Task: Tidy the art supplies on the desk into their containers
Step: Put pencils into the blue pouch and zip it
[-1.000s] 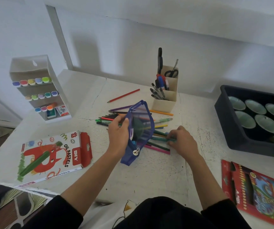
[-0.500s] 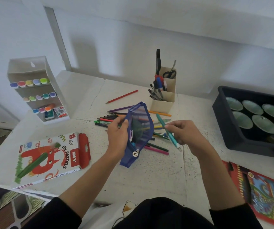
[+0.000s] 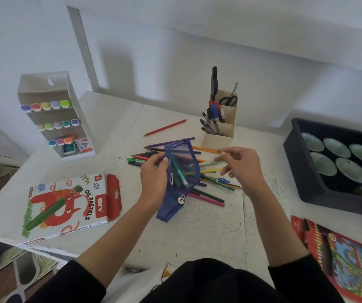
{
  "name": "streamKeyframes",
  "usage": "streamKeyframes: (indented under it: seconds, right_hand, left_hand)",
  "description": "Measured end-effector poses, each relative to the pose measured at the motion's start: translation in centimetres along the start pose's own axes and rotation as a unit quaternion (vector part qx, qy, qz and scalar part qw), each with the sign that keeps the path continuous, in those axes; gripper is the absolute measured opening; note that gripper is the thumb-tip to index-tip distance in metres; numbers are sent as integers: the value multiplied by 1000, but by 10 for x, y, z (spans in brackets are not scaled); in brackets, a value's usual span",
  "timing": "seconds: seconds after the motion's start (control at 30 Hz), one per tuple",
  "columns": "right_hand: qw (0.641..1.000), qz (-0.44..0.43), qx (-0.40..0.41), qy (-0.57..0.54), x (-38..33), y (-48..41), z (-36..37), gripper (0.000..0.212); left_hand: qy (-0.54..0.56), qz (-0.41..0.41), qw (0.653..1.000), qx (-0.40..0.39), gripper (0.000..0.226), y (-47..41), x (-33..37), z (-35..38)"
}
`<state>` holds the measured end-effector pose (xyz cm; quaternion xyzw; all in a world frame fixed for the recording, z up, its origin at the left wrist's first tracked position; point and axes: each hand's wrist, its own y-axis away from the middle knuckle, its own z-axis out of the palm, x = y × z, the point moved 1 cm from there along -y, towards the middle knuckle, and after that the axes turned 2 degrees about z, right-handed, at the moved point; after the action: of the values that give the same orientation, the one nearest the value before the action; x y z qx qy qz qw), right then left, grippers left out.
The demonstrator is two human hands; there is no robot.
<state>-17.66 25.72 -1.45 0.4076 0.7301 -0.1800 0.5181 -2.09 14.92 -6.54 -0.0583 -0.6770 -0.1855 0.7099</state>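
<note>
The teal pen [image 3: 179, 172] has left the right hand [image 3: 241, 165] (now loosely spread, empty) and sits in the pouch [image 3: 169, 206] that the left hand [image 3: 153, 178] pinches open — the pile [image 3: 217, 184] remains to bag.

Two hands [image 3: 153, 178], one pouch [image 3: 168, 204], one tray [image 3: 294, 156] holding five round lids [image 3: 336, 147], one pastels box [image 3: 66, 206], one marker rack [image 3: 44, 84].

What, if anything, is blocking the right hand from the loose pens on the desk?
Nothing visible. The right hand hovers open above the loose pens, with only air between. The pouch, gripped by the left hand, covers just the pile's left part.
</note>
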Motion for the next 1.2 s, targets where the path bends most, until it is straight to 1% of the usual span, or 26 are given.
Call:
streamKeyframes:
  seconds: [0.07, 0.13, 0.27, 0.3, 0.4, 0.43, 0.5, 0.6, 0.67, 0.77, 0.9, 1.0, 1.07, 1.13, 1.2]
  right_hand:
    - [999, 13, 9, 41, 17, -9, -14, 16]
    - [994, 12, 14, 106, 35, -17, -22, 16]
    - [970, 3, 8, 244, 64, -31, -22, 13]
    - [965, 3, 3, 264, 68, -32, -20, 13]
    - [951, 10, -29, 308, 74, -32, -10, 26]
    - [942, 7, -37, 333, 75, -32, -6, 27]
    - [926, -1, -34, 375, 75, -31, -1, 23]
    - [924, -5, -24, 381, 74, -30, 0, 12]
    - [941, 3, -22, 337, 75, -29, -6, 12]
    - [979, -1, 7, 203, 74, -26, -19, 11]
    - [997, -17, 55, 47, 63, -17, -32, 12]
    - [995, -21, 74, -59, 51, -9, -32, 14]
    - [986, -6, 66, -154, 40, -3, -27, 16]
    - [969, 13, 28, -246, 26, 5, -17, 15]
    - [956, 6, -34, -290, 14, 13, -5, 12]
  left_hand:
    - [-1, -6, 1000, 4, 18, -2, -1, -2]
    - [1, -1, 1000, 8, 17, -4, -1, -3]
    - [18, 8, 1000, 10, 15, -5, 0, -4]
    - [22, 7, 1000, 8, 15, -5, 0, -3]
    - [30, 8, 1000, 2, 18, -3, -1, -3]
    - [32, 6, 999, 7, 20, -3, -2, -3]
    - [34, -1, 999, 20, 22, -4, -3, -5]
    - [22, -8, 999, 41, 16, -7, -7, -9]
    - [14, -11, 999, 49, 15, -9, -11, -13]
    - [4, -9, 999, 52, 13, -9, -15, -17]
    - [-1, -5, 999, 45, 15, -10, -17, -17]
    - [-1, -6, 999, 42, 15, -10, -17, -16]
    - [1, -9, 999, 42, 15, -9, -18, -16]
    - [4, -10, 999, 45, 14, -9, -17, -16]
    - [3, -9, 999, 48, 14, -9, -16, -17]
